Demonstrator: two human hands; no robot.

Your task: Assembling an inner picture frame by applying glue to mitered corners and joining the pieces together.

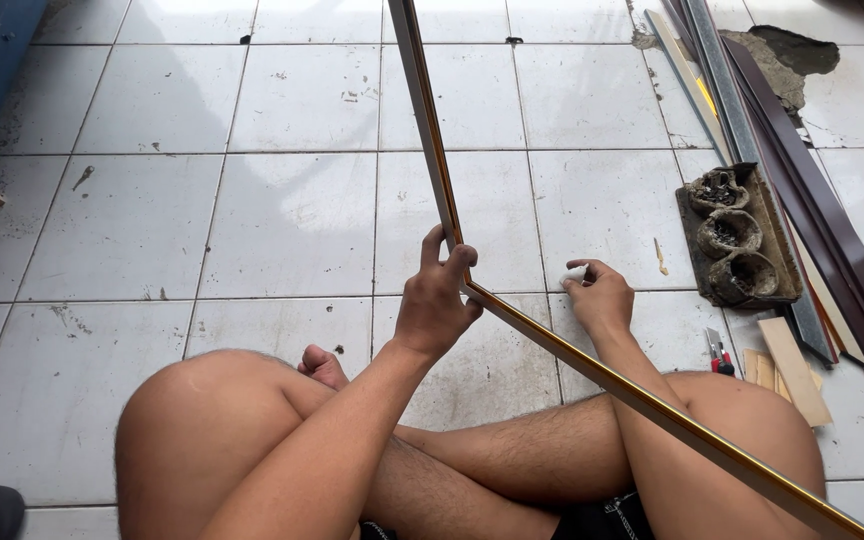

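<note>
Above tiles, left hand grips gold-edged frame corner; right hand pinches white scrap.

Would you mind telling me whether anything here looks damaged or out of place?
Yes: the tiled floor is broken open at the top right, a rough patch of bare cement showing beside the stacked dark strips. The frame corner in the left hand looks intact.

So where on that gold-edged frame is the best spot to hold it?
At the corner joint, probably, where the left hand already grips the frame. The two thin, long rails meet there, so fingers wrapping from the person's side steady both. The right hand holds something small and white on the tiled floor.
</note>
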